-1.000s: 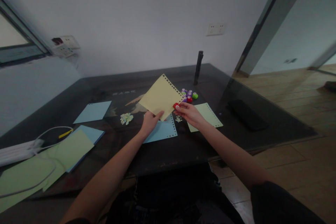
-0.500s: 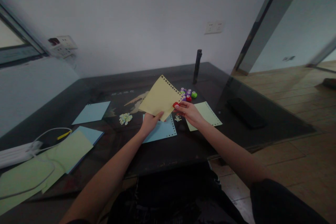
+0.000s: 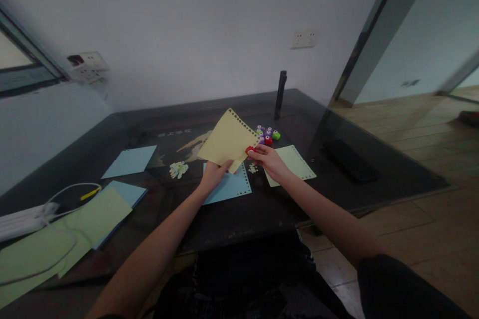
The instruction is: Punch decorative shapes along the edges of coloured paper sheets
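My left hand grips the lower corner of a yellow sheet of paper, thumb on top, holding it tilted above the table. A row of punched holes runs down the sheet's upper right edge. At that edge's lower end, my right hand is closed on a small red craft hole punch, which meets the paper. Underneath lies a blue sheet with holes along its edges. Paper cut-outs are scattered below the punch. Beside my right wrist rests a pale green punched sheet.
Several colourful craft punches cluster behind my right hand. A heap of cut-outs lies left of my left hand. Further left are a blue sheet, green sheets and a white power strip with cable. A dark flat object lies right.
Both hands keep their hold on the sheet and the red punch in almost the same place. The view has shifted very slightly; nothing else visibly differs.
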{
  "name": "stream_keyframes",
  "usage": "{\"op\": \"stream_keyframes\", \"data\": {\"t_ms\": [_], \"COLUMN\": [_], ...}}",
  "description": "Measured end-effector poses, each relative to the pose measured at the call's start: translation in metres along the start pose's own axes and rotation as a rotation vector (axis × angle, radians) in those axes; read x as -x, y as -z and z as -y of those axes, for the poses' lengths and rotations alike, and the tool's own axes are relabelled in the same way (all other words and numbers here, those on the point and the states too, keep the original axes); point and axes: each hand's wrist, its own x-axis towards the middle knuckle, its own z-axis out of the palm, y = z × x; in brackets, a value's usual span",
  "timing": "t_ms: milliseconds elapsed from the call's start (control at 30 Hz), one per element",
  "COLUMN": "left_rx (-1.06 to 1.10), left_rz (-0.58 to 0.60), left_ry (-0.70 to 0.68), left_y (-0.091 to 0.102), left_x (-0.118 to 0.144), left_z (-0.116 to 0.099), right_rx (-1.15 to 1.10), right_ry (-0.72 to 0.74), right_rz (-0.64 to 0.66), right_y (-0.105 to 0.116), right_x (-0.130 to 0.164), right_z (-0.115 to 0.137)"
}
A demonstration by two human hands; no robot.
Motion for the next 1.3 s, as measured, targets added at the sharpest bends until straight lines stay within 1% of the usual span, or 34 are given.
{"op": "stream_keyframes", "data": {"t_ms": [233, 400, 533, 667, 800, 967, 1133, 1300], "left_rx": [-0.03, -0.008, 0.002, -0.007, -0.001, 0.026, 0.05, 0.033], "left_rz": [0.011, 0.023, 0.008, 0.019, -0.002, 0.0, 0.001, 0.006], "left_ry": [-0.001, 0.007, -0.015, 0.004, -0.03, -0.044, -0.009, -0.013], "left_y": [0.0008, 0.0006, -0.0002, -0.0003, -0.0003, -0.0008, -0.0018, -0.0012], "left_x": [0.0002, 0.0007, 0.0, -0.0004, -0.0003, 0.0004, 0.0, 0.0006], "left_z": [-0.0006, -0.0008, -0.0012, -0.0027, -0.0037, -0.0032, 0.0001, -0.0023], "right_rx": [-0.018, -0.02, -0.005, -0.01, -0.015, -0.009, 0.001, 0.028], "right_ry": [0.016, 0.012, 0.017, 0.023, 0.017, 0.018, 0.021, 0.029], "right_rz": [0.005, -0.008, -0.011, -0.003, -0.001, -0.011, -0.013, -0.005], "right_y": [-0.0002, -0.0005, -0.0008, -0.0007, -0.0006, -0.0007, -0.0005, 0.0002], "right_x": [0.0002, -0.0008, -0.0005, 0.0003, 0.0004, 0.0004, 0.0003, -0.0001], "right_z": [-0.0007, -0.0016, -0.0015, -0.0009, -0.0004, -0.0003, -0.0002, -0.0004]}}
